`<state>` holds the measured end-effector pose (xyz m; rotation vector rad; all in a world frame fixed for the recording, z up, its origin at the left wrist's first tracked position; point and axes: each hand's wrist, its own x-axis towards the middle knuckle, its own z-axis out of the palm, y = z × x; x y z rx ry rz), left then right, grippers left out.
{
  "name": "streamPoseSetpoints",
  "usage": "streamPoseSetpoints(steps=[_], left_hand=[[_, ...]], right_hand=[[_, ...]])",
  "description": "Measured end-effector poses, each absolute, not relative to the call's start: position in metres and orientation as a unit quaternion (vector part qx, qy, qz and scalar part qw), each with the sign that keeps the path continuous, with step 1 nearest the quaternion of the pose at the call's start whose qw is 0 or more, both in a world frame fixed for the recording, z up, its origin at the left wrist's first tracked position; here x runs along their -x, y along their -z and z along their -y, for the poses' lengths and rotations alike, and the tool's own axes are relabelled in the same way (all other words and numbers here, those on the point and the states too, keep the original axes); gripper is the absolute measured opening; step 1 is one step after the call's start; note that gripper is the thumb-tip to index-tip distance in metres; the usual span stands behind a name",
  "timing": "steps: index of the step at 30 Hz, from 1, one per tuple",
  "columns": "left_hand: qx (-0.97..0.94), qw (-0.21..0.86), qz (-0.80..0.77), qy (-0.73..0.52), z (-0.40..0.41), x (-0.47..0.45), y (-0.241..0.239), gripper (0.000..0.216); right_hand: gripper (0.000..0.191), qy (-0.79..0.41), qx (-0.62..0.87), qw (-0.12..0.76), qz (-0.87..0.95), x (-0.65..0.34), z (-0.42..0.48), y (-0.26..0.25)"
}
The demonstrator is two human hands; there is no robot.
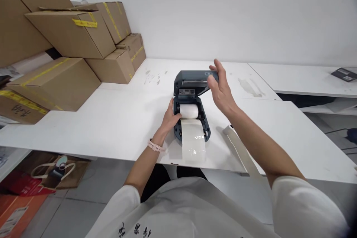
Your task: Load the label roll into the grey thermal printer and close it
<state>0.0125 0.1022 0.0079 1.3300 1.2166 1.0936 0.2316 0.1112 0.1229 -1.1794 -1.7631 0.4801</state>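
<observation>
Brown boxes (pixel 67 31) stood left, some cut off. The left hand (pixel 169 119) touched the open printer (pixel 202 119) on the table (pixel 125 119), thumb by the white roll (pixel 189 111); some fingers hid, so its grip was unclear. Paper (pixel 193 139) stuck out front. The right hand (pixel 222 91), thumb and fingers apart, touched the lid (pixel 192 76). Holding the lid seemed the step; next needed careful fingers. The right arm (pixel 256 139) hid part of a strip (pixel 238 147).

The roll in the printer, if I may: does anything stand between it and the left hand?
Nothing visible: the left hand has its thumb at the left end of the roll, and the lid is raised, the right hand at its edge.
</observation>
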Motion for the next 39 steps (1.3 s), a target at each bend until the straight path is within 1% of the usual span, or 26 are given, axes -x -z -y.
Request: streamPoseSetpoints(steps=[1,3,6,8,10,12,14,15,16,17,19,21,22,25,30,32,34,36,39], left_hand=[[-0.542,0.514,-0.494,-0.445,-0.106,-0.013,-0.005,0.101],[-0.52,0.536,-0.482,-0.459,-0.108,-0.014,0.0,0.104],[-0.497,0.534,-0.48,-0.488,-0.108,-0.016,0.005,0.102],[-0.498,0.523,-0.484,-0.494,-0.109,-0.018,0.008,0.101],[-0.5,0.513,-0.49,-0.496,-0.111,-0.018,0.012,0.099],[-0.502,0.507,-0.491,-0.499,-0.113,-0.019,0.016,0.097],[-0.506,0.503,-0.487,-0.504,-0.115,-0.019,0.019,0.097],[-0.508,0.501,-0.485,-0.505,-0.115,-0.019,0.019,0.097],[-0.51,0.5,-0.485,-0.504,-0.115,-0.019,0.02,0.096],[-0.512,0.5,-0.486,-0.502,-0.114,-0.018,0.02,0.096],[-0.512,0.502,-0.487,-0.499,-0.113,-0.017,0.019,0.095],[-0.512,0.503,-0.486,-0.499,-0.112,-0.016,0.019,0.095],[-0.512,0.502,-0.486,-0.5,-0.112,-0.016,0.019,0.095],[-0.514,0.497,-0.491,-0.497,-0.113,-0.015,0.021,0.097],[-0.52,0.502,-0.487,-0.49,-0.113,-0.014,0.021,0.096],[-0.518,0.509,-0.484,-0.488,-0.113,-0.014,0.02,0.095],[-0.515,0.515,-0.484,-0.486,-0.113,-0.013,0.02,0.095],[-0.514,0.517,-0.485,-0.484,-0.113,-0.014,0.02,0.095],[-0.516,0.514,-0.487,-0.482,-0.113,-0.014,0.021,0.096]], right_hand=[[0.083,-0.19,0.477,0.462,0.723,-0.232,-0.127,-0.128],[0.084,-0.186,0.478,0.458,0.727,-0.234,-0.155,-0.137],[0.09,-0.163,0.491,0.449,0.728,-0.233,-0.181,-0.148],[0.089,-0.117,0.495,0.457,0.729,-0.228,-0.184,-0.153],[0.081,-0.06,0.483,0.467,0.738,-0.22,-0.176,-0.153],[0.065,-0.036,0.455,0.436,0.776,-0.212,-0.163,-0.148],[0.047,-0.055,0.425,0.344,0.835,-0.206,-0.151,-0.136],[0.042,-0.072,0.416,0.281,0.862,-0.203,-0.147,-0.128],[0.041,-0.092,0.412,0.211,0.881,-0.201,-0.145,-0.12],[0.045,-0.113,0.414,0.138,0.892,-0.199,-0.145,-0.111],[0.063,-0.15,0.422,0.008,0.894,-0.196,-0.15,-0.094],[0.079,-0.167,0.431,-0.071,0.884,-0.193,-0.159,-0.081],[0.083,-0.171,0.433,-0.086,0.881,-0.191,-0.164,-0.077],[0.084,-0.213,0.43,-0.06,0.875,-0.192,-0.173,-0.078],[0.071,-0.395,0.37,0.04,0.84,-0.224,-0.162,-0.122],[0.072,-0.413,0.352,0.083,0.836,-0.246,-0.156,-0.14],[0.076,-0.407,0.369,0.121,0.827,-0.272,-0.155,-0.149],[0.08,-0.417,0.402,0.153,0.801,-0.298,-0.16,-0.144],[0.084,-0.461,0.437,0.214,0.742,-0.335,-0.174,-0.115]])
